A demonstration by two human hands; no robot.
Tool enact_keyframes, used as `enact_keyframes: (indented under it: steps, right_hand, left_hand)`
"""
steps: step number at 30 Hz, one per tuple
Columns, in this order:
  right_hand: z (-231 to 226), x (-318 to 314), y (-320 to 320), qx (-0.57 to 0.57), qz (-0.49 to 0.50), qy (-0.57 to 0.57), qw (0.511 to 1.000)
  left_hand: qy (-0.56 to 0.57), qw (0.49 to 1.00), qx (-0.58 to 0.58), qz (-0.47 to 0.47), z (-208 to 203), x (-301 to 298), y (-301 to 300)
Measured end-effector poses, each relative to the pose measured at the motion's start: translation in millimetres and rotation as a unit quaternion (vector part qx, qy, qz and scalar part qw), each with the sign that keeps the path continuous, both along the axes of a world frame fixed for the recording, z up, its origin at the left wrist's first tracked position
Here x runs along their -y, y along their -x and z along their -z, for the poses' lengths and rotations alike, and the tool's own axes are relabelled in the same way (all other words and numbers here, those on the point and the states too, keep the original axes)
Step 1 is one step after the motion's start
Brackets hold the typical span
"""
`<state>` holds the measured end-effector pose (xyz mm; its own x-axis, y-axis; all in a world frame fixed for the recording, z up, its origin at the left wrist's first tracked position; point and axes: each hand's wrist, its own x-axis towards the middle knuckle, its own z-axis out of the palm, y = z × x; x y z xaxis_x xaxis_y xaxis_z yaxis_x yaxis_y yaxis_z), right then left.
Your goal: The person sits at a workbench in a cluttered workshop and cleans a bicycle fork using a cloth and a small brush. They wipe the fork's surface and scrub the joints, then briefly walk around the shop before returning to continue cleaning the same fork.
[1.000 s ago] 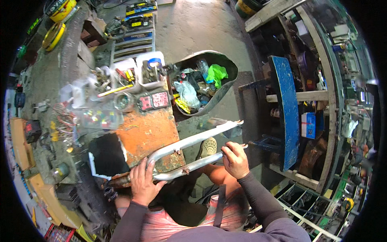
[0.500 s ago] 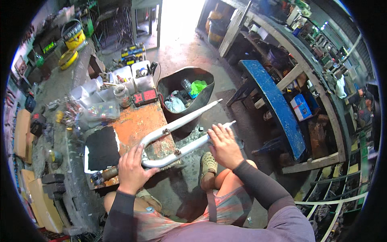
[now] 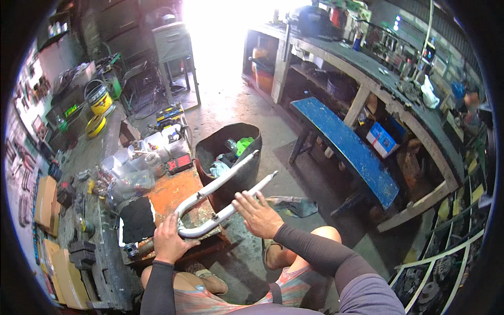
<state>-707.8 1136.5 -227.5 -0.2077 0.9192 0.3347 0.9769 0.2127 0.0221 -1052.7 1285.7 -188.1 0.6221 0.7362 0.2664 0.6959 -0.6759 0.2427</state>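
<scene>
Left of centre in the frame, a pale U-shaped fork (image 3: 224, 178) juts past an orange bench (image 3: 176, 190), one prong overlapping a dark bin (image 3: 209, 144). Your left hand (image 3: 170, 240) covers its bend, clamped or not you cannot tell; your right hand (image 3: 257, 215), unclenched, touches the lower prong.

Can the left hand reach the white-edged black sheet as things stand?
Probably yes: the left hand is at the bend of the white U-shaped tube, right beside the black sheet, and nothing visible seems to block the way across.
</scene>
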Motion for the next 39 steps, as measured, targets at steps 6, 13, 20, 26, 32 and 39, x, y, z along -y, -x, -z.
enact_keyframes:
  steps: [6,13,20,26,32,39]
  right_hand:
    - [4,-2,-50,-0.017,0.225,-0.051,0.973]
    - [-2,4,-41,0.0,0.194,0.005,0.981]
    - [25,13,-37,-0.001,0.086,-0.041,0.995]
    - [25,11,-44,-0.014,0.187,-0.039,0.982]
    - [20,5,-56,-0.004,0.244,-0.057,0.968]
    - [37,6,-32,0.004,0.092,-0.056,0.994]
  left_hand:
    - [-0.046,0.999,0.001,-0.008,10,1,-5]
    - [-0.065,0.998,-0.01,-0.012,17,-3,1]
    - [-0.057,0.998,-0.001,-0.006,13,-4,-8]
    - [-0.053,0.998,0.015,-0.007,14,-3,-12]
    - [-0.021,1.0,0.014,-0.011,13,-6,-6]
    - [-0.046,0.999,0.02,-0.001,15,-8,-4]
